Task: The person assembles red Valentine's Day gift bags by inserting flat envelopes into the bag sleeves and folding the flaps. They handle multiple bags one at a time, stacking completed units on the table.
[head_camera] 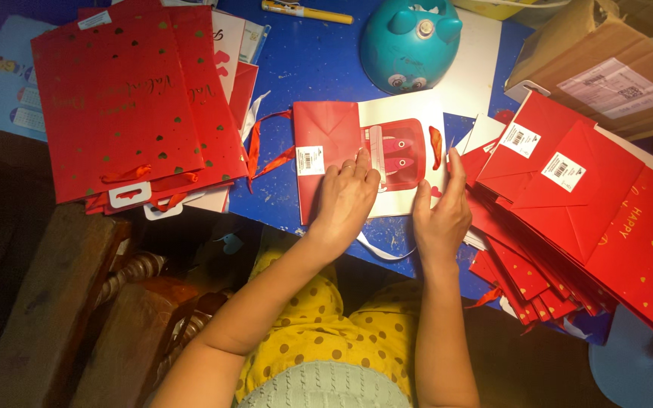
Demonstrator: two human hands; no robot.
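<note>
Between 2 red stacks, left hand (348, 198) presses the flat bag (372, 155), fingers spread; right hand (441, 215) open at its edge.

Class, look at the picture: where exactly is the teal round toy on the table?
The teal round toy sits at the top centre of the head view, on the blue table, just above the flat gift bag under both hands.

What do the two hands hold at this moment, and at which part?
Neither grips anything. The left hand presses flat on the middle of the folded paper bag; the right hand touches its right edge with the fingertips.
</note>
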